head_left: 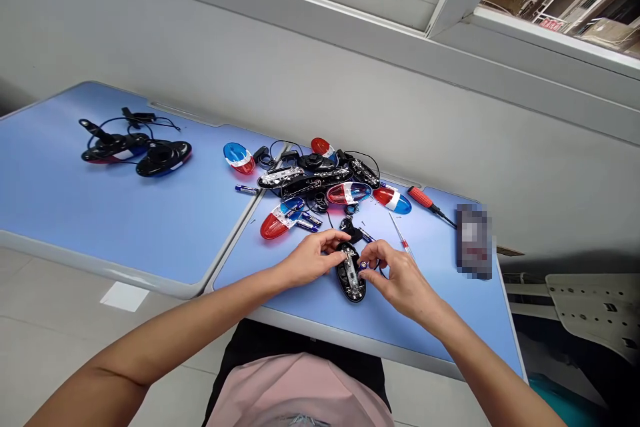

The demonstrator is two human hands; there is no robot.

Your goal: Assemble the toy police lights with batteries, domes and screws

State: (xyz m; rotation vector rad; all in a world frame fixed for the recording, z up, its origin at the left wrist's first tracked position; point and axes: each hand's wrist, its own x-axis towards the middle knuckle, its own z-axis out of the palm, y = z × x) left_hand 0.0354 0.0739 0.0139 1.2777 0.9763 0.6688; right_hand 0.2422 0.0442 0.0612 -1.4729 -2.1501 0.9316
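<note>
A black oval light housing (351, 283) lies on the near part of the table with its inside facing up, showing a clear and silvery strip along its middle. The thumb and fingers of my left hand (317, 259) grip its upper left edge. Between the thumb and fingertips of my right hand (397, 275) is a blue battery (363, 266), held at the housing's right side. Just beyond the housing sits a black clamp-like part (351, 229). Another battery (367, 235) lies near my right fingertips, partly hidden.
Behind my hands is a pile of opened black housings (310, 183), red-and-blue covers (283, 219), cables and several batteries (307, 221). At right lie a red-handled screwdriver (423, 197), a thin red-and-white tool (401, 235) and a blurred box (474, 241). Two assembled black units (164, 157) rest on the left table.
</note>
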